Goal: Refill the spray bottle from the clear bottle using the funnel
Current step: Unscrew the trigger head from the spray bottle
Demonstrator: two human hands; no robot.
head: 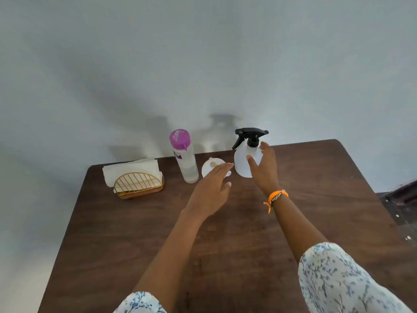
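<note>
Nothing of the refill itself appeared to be done; every piece stood in its starting place on the wooden table. Taking the spray bottle as the landmark, near the table's far edge by the wall: its black trigger head was on the neck and looked screwed down, so the bottle was closed; the white funnel lay just to its left, loose on the table, partly covered by fingers; the clear bottle stood upright left of the funnel, its purple cap shut, and it seemed to hold some liquid, though the view was too soft to judge the level; a napkin holder sat further left again, well apart.

The right hand reached at the spray bottle's right side, fingers spread wide around the body, thumb across the front; whether they touched it I cannot tell; it gripped nothing. The left hand hovered just in front and to the left of the spray bottle, over the funnel, fingers loosely spread and empty.

By my reckoning all steps remained: taking off the trigger head, seating the funnel in the neck, uncapping the clear bottle, pouring, and closing up.
</note>
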